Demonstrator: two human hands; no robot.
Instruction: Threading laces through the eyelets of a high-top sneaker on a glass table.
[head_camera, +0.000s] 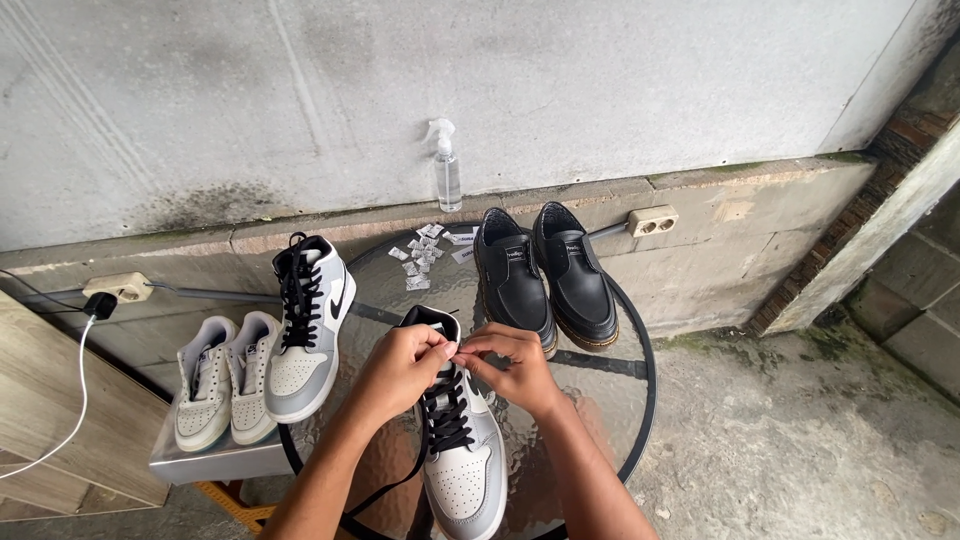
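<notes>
At far left, a white cable (70, 400) is hanging from a plug (98, 305) beside a wall socket (122, 288). Next to it, a pale pair of sneakers (225, 385) is sitting on a silver box (215, 462), with no laces visible on them. Just right of that, a grey and white sneaker (305, 335) is resting on the edge of the round glass bench (620, 400), its black lace looking fully threaded.

At the centre, the matching sneaker (462, 455) is lying on the bench, toe toward the viewer. Its black lace (445, 415) is crossing most of the eyelets, and a loose end is trailing off to the lower left. The left hand (400, 370) and right hand (512, 368) are meeting at the top of the tongue; the fingers of both are closed, pinching the lace near the upper eyelets. The lacing seems nearly done, with only the top left to finish.

Behind the hands, small white packets (422, 255) are lying scattered, and a clear spray bottle (446, 165) is standing on the ledge against the wall. To the right, a pair of black leather shoes (545, 280) is standing side by side on the bench, apart from the hands. A second socket (652, 220) is sitting on the ledge further right.
</notes>
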